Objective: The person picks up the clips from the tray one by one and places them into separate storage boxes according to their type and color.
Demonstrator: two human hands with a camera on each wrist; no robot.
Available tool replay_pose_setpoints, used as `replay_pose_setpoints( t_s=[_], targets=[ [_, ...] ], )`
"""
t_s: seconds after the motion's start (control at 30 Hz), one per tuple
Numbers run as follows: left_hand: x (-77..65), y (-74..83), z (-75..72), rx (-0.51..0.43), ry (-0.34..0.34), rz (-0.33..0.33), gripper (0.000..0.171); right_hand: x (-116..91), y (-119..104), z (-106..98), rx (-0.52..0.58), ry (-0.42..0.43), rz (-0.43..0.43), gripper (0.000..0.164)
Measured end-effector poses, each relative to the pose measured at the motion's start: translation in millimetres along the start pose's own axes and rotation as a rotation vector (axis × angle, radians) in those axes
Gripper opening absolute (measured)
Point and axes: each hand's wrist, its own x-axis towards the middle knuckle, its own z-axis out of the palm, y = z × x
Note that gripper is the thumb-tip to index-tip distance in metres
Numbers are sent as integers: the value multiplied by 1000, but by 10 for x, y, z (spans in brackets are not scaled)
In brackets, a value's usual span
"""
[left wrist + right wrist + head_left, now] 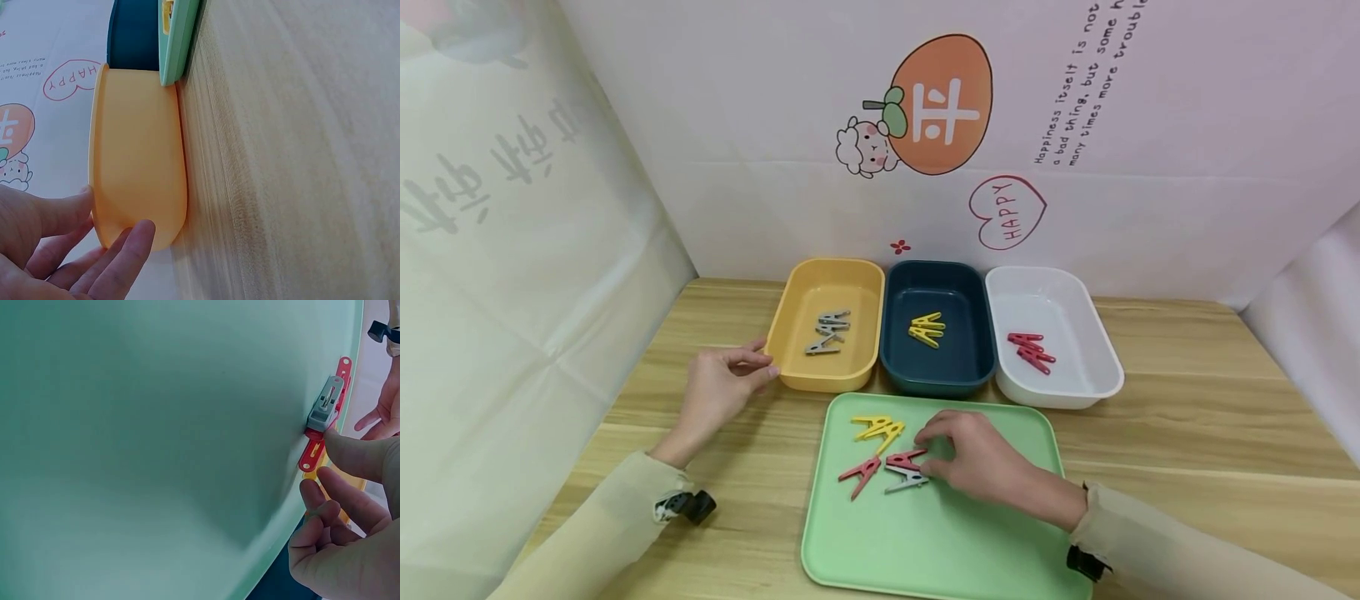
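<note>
At the left end of the yellow bin, my left hand rests its thumb and fingertips on the rim and outer wall. The bin's side fills the middle of the left wrist view. Over the green tray, my right hand has its thumb right at the grey clothespin, forefinger spread apart. A red clothespin lies against the grey one. Another red clothespin and yellow clothespins lie to the left. In the right wrist view the grey clothespin overlaps red ones.
Grey clothespins lie in the yellow bin. Beside it stand a dark blue bin with yellow clothespins and a white bin with red clothespins. A printed cloth hangs behind the wooden table.
</note>
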Motion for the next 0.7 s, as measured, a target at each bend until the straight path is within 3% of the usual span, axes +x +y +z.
replay_pose_setpoints(
  t_s=[0.4,0.7],
  targets=[
    [-1,-4,5,-6,-6,7,14,-28,39,-22,7,-10,33,17],
    [-16,10,9,-19,-16,0,16,-3,52,7,57,-2,-16,11]
  ],
)
